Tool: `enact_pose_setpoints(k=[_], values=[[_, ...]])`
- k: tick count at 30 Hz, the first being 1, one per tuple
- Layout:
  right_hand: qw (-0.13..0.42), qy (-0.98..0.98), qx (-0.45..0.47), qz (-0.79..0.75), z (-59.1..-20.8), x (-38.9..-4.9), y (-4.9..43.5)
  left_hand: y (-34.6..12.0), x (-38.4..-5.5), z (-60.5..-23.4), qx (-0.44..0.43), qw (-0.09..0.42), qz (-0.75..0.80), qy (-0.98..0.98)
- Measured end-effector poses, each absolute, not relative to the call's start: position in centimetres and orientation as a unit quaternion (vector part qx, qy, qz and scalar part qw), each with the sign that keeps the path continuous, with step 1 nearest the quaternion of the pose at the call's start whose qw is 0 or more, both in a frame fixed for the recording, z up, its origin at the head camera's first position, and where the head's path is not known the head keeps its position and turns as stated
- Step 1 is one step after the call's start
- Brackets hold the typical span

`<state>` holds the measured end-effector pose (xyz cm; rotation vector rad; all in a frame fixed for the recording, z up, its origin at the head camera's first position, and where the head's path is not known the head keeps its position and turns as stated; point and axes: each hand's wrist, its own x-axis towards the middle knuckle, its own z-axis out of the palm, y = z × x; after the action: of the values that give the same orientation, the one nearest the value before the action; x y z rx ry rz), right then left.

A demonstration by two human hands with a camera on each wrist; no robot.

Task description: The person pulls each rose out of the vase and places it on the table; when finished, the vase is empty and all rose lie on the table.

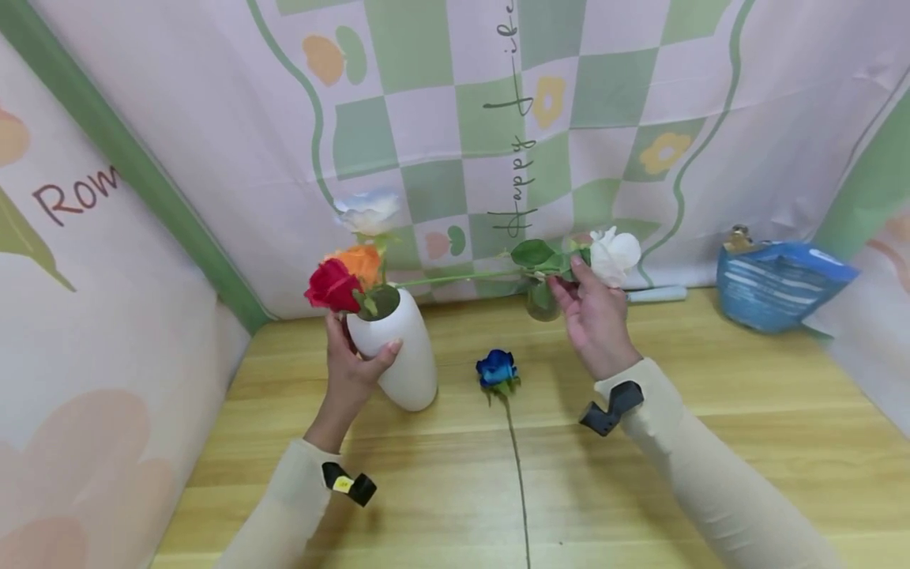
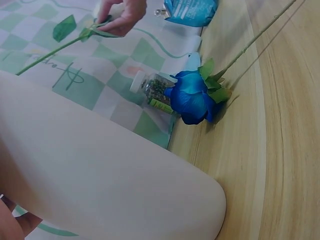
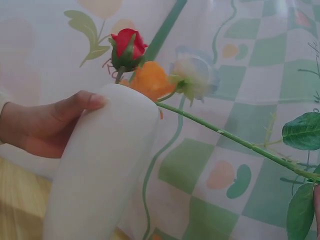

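Observation:
My left hand (image 1: 353,365) grips a white vase (image 1: 408,356) near its top, thumb across the front. In the vase's mouth stand a red rose (image 1: 332,286), an orange flower (image 1: 360,263) and a pale white-blue flower (image 1: 368,212). With thumb and fingers my right hand (image 1: 597,324) pinches a white rose (image 1: 614,254) just below its bloom. Its green stem (image 3: 225,132) runs sideways, and the end meets the vase's rim in the right wrist view. Between the hands, a blue rose (image 1: 497,369) lies on the table, its stem pointing toward me.
Behind the right hand, against the backdrop, stands a small clear jar (image 2: 155,90) with a white lid and dark contents. A blue bag (image 1: 778,284) with a clip sits at the back right of the wooden table (image 1: 746,411). A pale blue stick-like object (image 1: 657,294) lies beside it.

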<state>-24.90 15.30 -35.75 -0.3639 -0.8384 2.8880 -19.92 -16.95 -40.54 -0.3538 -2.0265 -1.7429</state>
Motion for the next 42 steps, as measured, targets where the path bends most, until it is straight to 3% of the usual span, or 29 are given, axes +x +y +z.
enact_pose_setpoints(k=[8, 15, 25, 34, 42], values=[[0.035, -0.255, -0.133, 0.957, -35.6, -25.1, 17.0, -17.2, -19.6, -40.5, -0.104, 0.216, -0.637, -0.732], [0.049, -0.301, -0.111, 0.946, -34.8, -24.8, 18.6, -17.4, -19.5, -40.6, -0.094, 0.210, -0.640, -0.733], [0.045, -0.538, -0.037, 0.841, -35.6, -23.7, 19.4, -17.0, -19.8, -40.5, -0.098, 0.195, -0.637, -0.740], [-0.090, -0.768, -0.007, 0.634, -37.5, -21.9, 18.5, -17.0, -19.7, -40.5, -0.096, 0.196, -0.632, -0.743], [-0.178, -0.793, -0.013, 0.582, -41.0, -20.9, 17.3, -17.2, -19.9, -40.6, -0.105, 0.198, -0.631, -0.743]])
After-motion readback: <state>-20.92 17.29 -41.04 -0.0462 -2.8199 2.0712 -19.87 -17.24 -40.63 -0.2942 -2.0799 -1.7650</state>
